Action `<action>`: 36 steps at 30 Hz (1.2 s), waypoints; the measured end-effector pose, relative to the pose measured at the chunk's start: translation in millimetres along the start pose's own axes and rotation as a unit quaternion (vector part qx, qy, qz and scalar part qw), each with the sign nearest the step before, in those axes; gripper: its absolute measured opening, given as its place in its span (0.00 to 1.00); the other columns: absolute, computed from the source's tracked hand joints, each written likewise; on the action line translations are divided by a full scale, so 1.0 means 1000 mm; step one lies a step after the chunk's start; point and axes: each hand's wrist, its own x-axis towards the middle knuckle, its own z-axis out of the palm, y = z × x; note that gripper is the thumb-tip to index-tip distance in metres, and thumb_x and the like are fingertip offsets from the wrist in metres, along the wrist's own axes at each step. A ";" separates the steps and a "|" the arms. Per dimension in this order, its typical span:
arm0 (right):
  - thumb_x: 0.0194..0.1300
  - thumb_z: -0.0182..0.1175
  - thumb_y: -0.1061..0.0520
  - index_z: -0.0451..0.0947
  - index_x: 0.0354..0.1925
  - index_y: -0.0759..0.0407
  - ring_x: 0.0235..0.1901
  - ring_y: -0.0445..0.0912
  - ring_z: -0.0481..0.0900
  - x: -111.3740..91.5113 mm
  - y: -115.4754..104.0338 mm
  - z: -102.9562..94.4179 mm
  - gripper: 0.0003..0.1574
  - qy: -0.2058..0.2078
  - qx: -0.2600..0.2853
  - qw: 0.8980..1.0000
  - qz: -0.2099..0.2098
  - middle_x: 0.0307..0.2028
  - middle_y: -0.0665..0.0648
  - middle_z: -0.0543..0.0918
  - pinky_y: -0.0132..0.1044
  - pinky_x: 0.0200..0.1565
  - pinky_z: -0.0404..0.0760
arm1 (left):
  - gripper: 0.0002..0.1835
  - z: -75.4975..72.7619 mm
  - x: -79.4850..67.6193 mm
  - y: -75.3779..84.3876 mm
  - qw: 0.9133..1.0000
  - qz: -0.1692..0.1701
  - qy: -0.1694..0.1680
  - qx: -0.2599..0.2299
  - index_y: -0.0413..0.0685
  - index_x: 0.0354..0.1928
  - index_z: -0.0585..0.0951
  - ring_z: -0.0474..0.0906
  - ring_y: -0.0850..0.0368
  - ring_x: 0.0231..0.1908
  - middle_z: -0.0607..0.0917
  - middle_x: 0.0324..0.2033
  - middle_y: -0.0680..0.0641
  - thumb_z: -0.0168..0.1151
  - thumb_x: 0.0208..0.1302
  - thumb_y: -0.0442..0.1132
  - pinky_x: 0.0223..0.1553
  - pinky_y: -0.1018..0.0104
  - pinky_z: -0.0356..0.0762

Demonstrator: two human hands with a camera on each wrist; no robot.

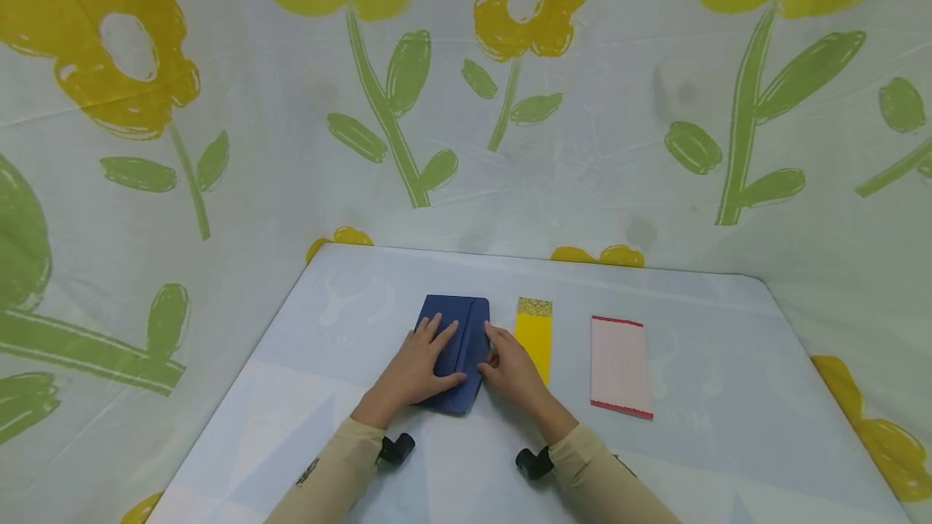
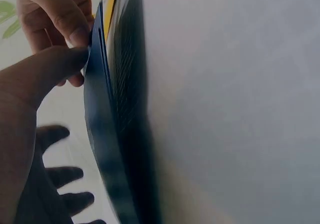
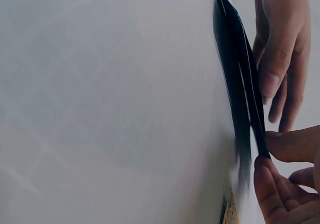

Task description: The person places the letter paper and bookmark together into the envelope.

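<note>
A dark blue notebook (image 1: 475,334) with an elastic band down its right side lies on the table, its cover up. My left hand (image 1: 417,364) rests on the cover with fingers spread and thumb stretched toward the band. At the notebook's right edge, my right hand (image 1: 514,369) pinches it between thumb and fingers, as the right wrist view shows at the edge of the dark cover (image 3: 248,74). Seen from the left wrist, the left thumb (image 2: 55,67) lies on the cover close to the right hand's thumb.
Just right of the notebook lies a yellow strip (image 1: 535,338) with a gold patterned top, partly hidden by the right hand. Farther right is a pale pink rectangular piece (image 1: 620,366) with red ends. Flower-printed cloth (image 1: 582,144) hangs behind the white-blue table (image 1: 728,459).
</note>
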 end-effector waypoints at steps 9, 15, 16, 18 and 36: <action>0.62 0.72 0.64 0.62 0.75 0.67 0.36 0.41 0.75 0.002 -0.001 0.004 0.48 -0.011 -0.002 1.000 0.013 0.68 0.64 0.72 0.31 0.40 0.80 | 0.37 -0.004 0.005 -0.002 0.996 0.052 -0.035 0.060 0.61 0.73 0.72 0.50 0.33 0.76 0.58 0.78 0.39 0.65 0.65 0.63 0.71 0.33 0.54; 0.62 0.70 0.67 0.64 0.73 0.70 0.35 0.43 0.78 0.000 0.003 0.005 0.44 0.015 0.006 1.000 -0.010 0.65 0.65 0.75 0.33 0.40 0.82 | 0.40 -0.007 0.004 -0.006 0.998 0.024 -0.023 0.050 0.57 0.74 0.71 0.53 0.29 0.74 0.60 0.77 0.39 0.64 0.64 0.66 0.69 0.33 0.59; 0.62 0.69 0.68 0.65 0.72 0.70 0.35 0.43 0.78 0.000 0.003 0.005 0.43 0.020 0.010 1.000 -0.009 0.64 0.64 0.76 0.33 0.40 0.82 | 0.41 -0.007 0.004 -0.007 0.999 0.018 -0.019 0.043 0.56 0.73 0.71 0.54 0.28 0.74 0.60 0.77 0.39 0.65 0.63 0.66 0.68 0.33 0.60; 0.63 0.68 0.67 0.66 0.72 0.69 0.35 0.42 0.79 0.000 0.004 0.006 0.41 0.029 0.017 0.999 0.000 0.62 0.63 0.78 0.34 0.41 0.83 | 0.42 -0.008 0.003 -0.009 0.999 0.006 -0.015 0.035 0.53 0.74 0.71 0.55 0.28 0.74 0.61 0.77 0.39 0.65 0.63 0.66 0.68 0.34 0.62; 0.64 0.68 0.64 0.68 0.71 0.66 0.35 0.42 0.78 0.002 0.000 0.006 0.40 0.025 0.045 0.998 0.035 0.60 0.62 0.80 0.34 0.41 0.83 | 0.54 -0.003 0.003 -0.004 0.998 -0.052 -0.001 0.026 0.43 0.78 0.61 0.53 0.27 0.74 0.57 0.77 0.35 0.73 0.57 0.63 0.62 0.35 0.71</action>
